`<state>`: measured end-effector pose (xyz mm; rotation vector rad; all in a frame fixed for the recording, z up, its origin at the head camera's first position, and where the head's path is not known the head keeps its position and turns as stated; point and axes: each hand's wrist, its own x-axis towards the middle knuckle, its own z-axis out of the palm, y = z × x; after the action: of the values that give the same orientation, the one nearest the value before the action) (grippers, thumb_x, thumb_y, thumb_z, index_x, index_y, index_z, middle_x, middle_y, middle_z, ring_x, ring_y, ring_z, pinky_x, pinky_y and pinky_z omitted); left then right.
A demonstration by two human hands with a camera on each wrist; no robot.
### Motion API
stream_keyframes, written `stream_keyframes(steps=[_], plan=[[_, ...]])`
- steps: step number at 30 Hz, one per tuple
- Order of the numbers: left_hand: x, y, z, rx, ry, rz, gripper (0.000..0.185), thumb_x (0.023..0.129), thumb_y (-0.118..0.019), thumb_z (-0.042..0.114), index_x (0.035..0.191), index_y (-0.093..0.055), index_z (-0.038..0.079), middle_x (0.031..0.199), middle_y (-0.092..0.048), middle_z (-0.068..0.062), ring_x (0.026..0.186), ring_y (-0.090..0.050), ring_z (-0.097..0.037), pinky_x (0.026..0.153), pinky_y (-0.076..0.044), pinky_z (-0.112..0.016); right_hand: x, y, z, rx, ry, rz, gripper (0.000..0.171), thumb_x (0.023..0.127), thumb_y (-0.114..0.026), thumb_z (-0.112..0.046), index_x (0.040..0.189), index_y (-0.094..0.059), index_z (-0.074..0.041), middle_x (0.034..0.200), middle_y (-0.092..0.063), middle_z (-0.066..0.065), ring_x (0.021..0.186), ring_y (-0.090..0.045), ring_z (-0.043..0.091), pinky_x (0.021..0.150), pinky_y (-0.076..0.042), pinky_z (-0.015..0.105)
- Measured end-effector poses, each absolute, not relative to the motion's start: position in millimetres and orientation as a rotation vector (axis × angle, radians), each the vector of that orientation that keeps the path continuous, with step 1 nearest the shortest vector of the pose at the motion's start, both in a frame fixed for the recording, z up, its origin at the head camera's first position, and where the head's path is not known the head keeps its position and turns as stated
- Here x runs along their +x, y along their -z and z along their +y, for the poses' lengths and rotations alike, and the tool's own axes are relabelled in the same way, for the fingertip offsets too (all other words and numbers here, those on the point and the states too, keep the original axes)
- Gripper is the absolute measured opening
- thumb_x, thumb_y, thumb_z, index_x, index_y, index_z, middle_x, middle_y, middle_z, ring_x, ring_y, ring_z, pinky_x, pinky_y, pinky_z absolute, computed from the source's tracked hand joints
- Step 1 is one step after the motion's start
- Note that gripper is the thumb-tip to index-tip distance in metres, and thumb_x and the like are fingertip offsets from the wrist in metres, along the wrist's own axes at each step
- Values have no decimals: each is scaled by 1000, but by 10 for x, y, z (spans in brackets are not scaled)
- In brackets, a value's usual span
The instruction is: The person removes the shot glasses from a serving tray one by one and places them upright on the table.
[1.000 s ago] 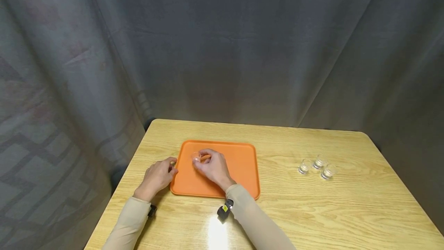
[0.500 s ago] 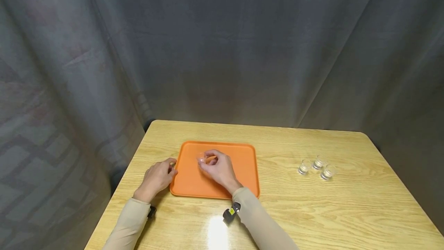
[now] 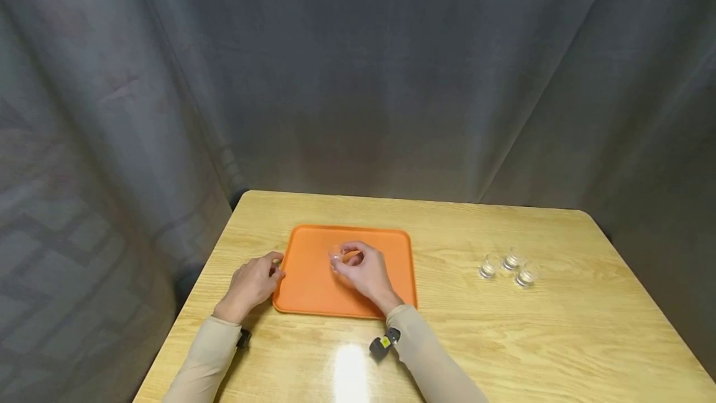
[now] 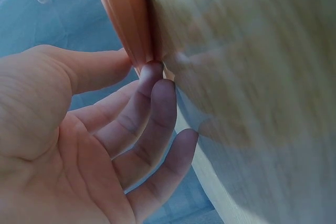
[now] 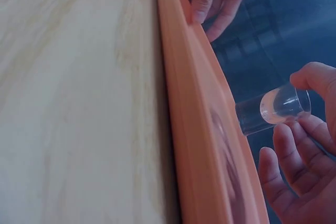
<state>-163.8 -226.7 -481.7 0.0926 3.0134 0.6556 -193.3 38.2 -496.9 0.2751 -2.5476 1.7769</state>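
An orange tray (image 3: 313,291) lies on the wooden table (image 3: 503,328), left of the middle. My left hand (image 3: 273,269) pinches the tray's left rim (image 4: 126,19) between thumb and fingers (image 4: 152,77). My right hand (image 3: 342,258) is over the tray's middle and holds a small clear glass (image 3: 337,253) by its fingertips. In the right wrist view the glass (image 5: 270,111) sits close above the tray's floor (image 5: 231,145), its thick base by my fingers (image 5: 299,129). Whether it touches the tray I cannot tell.
Three more small clear glasses (image 3: 510,268) stand in a cluster on the table's right half. A grey curtain (image 3: 358,79) hangs behind and left of the table. Bare wood lies between the tray and the cluster.
My right hand has carried the glass a little to the right, from the tray's left part to its middle. The left hand has stayed on the rim.
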Motion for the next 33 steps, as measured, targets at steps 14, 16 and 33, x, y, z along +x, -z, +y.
stream_keyframes(steps=[14,16,33], plan=[[-1636,4814,-2274,99,-646,3024,39,101,-72,19,137,-66,4,103,-77,-6,76,-63,-17,68,-49,-38,-1859,4926,698,227,-1810,-2433,30,88,-87,-17,115,-80,-9,104,-78,8,72,-64,10,62,-49,20],[-1637,4811,-2274,97,-644,3024,39,101,-72,19,137,-66,5,103,-77,-6,77,-64,-17,68,-50,-38,-1849,4925,776,203,-1813,-2417,30,87,-87,-16,115,-80,-9,104,-78,9,72,-64,10,62,-49,20],[-1642,4803,-2276,99,-660,3025,38,101,-72,20,136,-67,5,104,-78,-7,77,-64,-19,67,-48,-37,-1791,4943,1355,29,-1729,-2381,32,86,-88,-13,116,-79,-7,105,-77,11,74,-65,7,65,-52,19]])
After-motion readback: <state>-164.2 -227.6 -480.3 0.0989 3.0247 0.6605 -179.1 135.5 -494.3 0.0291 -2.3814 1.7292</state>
